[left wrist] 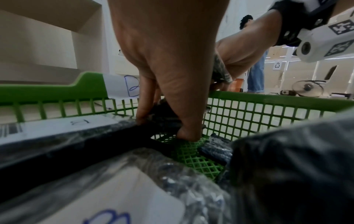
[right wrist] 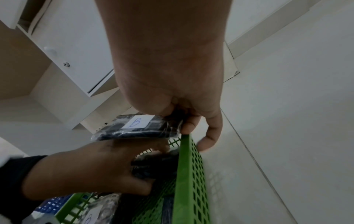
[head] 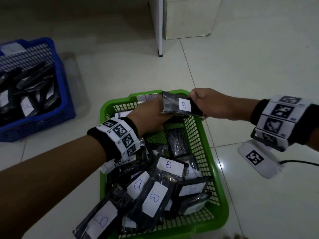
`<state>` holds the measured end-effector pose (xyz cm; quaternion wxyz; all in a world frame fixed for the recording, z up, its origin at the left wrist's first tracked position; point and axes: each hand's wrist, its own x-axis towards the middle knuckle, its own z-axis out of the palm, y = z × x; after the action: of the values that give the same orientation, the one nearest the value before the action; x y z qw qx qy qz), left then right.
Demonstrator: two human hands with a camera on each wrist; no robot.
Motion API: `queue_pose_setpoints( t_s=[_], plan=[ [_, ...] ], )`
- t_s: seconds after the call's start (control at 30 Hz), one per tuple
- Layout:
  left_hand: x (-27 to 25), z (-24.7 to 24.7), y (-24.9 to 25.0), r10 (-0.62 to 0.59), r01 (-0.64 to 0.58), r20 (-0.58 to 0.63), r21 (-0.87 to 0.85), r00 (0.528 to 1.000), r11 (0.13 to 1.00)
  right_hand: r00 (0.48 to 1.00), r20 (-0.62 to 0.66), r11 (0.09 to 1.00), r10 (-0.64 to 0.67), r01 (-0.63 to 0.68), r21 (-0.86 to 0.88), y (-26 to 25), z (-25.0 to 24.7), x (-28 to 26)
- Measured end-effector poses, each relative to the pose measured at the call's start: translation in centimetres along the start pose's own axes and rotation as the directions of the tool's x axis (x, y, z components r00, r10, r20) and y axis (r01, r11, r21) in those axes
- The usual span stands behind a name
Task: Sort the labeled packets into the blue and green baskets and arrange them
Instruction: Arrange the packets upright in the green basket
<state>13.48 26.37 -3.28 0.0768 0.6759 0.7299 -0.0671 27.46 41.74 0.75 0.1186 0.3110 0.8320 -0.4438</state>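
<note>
The green basket (head: pixel 216 169) sits in front of me, with several black packets labelled B in it. My right hand (head: pixel 207 102) pinches one black packet with a B label (head: pixel 170 104) and holds it level above the basket's far right corner. The right wrist view shows this packet (right wrist: pixel 138 127) gripped at its end. My left hand (head: pixel 150 116) reaches down into the far end of the basket. Its fingers (left wrist: pixel 147 106) curl round a dark packet (left wrist: pixel 162 115) near the mesh floor. The blue basket (head: pixel 67 87) stands at the left with several black packets inside.
A white cabinet leg (head: pixel 160 31) and a beige box (head: pixel 189 18) stand on the tiled floor beyond the baskets. A white label marked B (left wrist: pixel 122 86) hangs on the green basket's far wall. A person (left wrist: pixel 254 75) and a fan (left wrist: pixel 308 89) are far off.
</note>
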Motion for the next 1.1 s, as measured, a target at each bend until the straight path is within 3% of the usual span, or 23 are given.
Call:
queue_pose_setpoints(
  t_s=[0.07,0.13,0.2,0.33,0.47,0.5,0.67,0.8,0.97,1.03,1.1],
  plan=[
    [0.5,0.2,-0.4,-0.028,0.028,-0.008,-0.012,1.0,1.0,1.0,0.017,0.999,0.008,-0.008,0.043,-0.1,0.1,0.0],
    [0.5,0.7,0.0,0.046,-0.052,-0.062,-0.111,0.997,0.992,0.999,0.031,0.998,0.01,-0.012,0.056,-0.2,0.0,0.1],
    [0.6,1.3,0.0,0.079,-0.096,-0.154,-0.106,0.985,0.99,0.999,0.03,0.998,0.012,-0.014,0.066,-0.2,-0.1,0.2],
    [1.0,0.9,0.9,0.106,-0.103,-0.075,0.038,0.992,0.994,0.999,0.029,0.993,0.035,-0.038,0.111,0.2,-0.3,0.3],
    [0.5,-0.3,1.1,-0.023,0.017,-0.063,-0.087,0.998,0.996,0.998,0.036,0.989,0.047,-0.052,0.14,0.3,-0.3,0.4],
    [0.6,-0.2,1.3,0.003,-0.005,-0.089,-0.019,0.996,1.0,0.998,0.035,0.989,0.046,-0.05,0.139,0.4,-0.3,0.4],
    [1.3,0.4,0.6,0.192,-0.2,0.06,0.196,0.98,0.96,0.999,0.029,0.993,0.017,-0.02,0.119,0.7,-0.3,0.4],
    [0.5,-1.2,1.7,0.116,-0.149,0.226,0.137,0.967,0.979,0.999,0.035,0.992,0.018,-0.022,0.128,0.7,-0.4,0.4],
    [-0.1,-2.6,0.2,0.024,-0.055,0.116,0.272,0.993,0.961,0.998,0.053,0.982,0.029,-0.038,0.186,0.5,-0.4,0.3],
    [-1.4,-3.4,0.6,-0.036,0.026,0.049,0.192,0.998,0.981,0.998,0.05,0.981,0.035,-0.044,0.191,0.5,-0.5,0.3],
    [-3.2,-3.4,1.5,-0.136,0.136,0.005,-0.06,0.991,0.989,0.999,0.041,0.984,0.033,-0.04,0.172,0.4,-0.4,0.4]
  ],
)
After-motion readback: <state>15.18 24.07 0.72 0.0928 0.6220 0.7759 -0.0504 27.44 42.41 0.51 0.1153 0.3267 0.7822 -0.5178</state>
